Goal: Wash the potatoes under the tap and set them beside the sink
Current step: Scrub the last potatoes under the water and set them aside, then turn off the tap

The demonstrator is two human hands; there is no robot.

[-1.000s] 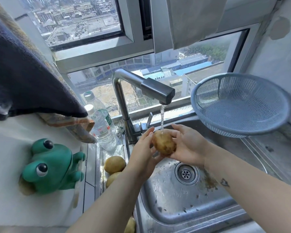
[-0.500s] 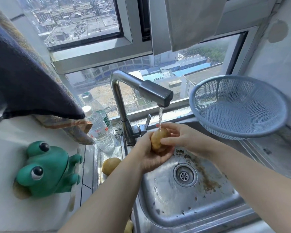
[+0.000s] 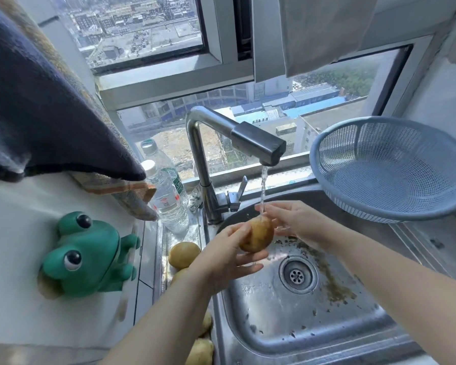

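Water runs from the steel tap (image 3: 258,144) into the steel sink (image 3: 308,320). My left hand (image 3: 227,255) holds a yellow-brown potato (image 3: 257,234) under the stream, thumb on top and fingers beneath it. My right hand (image 3: 292,219) is at the potato's far side with its fingers straight, in the water. Several other potatoes lie on the ledge left of the sink: one (image 3: 183,254) by the bottles, one (image 3: 179,275) partly hidden behind my left wrist, and more (image 3: 202,351) near the bottom edge.
A blue plastic colander (image 3: 390,167) stands tilted at the sink's right rear. Two water bottles (image 3: 166,198) stand left of the tap. A green frog toy (image 3: 87,255) hangs on the left wall under dark cloth (image 3: 50,101). Dirt specks lie around the drain (image 3: 298,275).
The potato has dropped a little lower under the stream and turned in my hands. My right hand's fingers have come off its top and straightened beside it.
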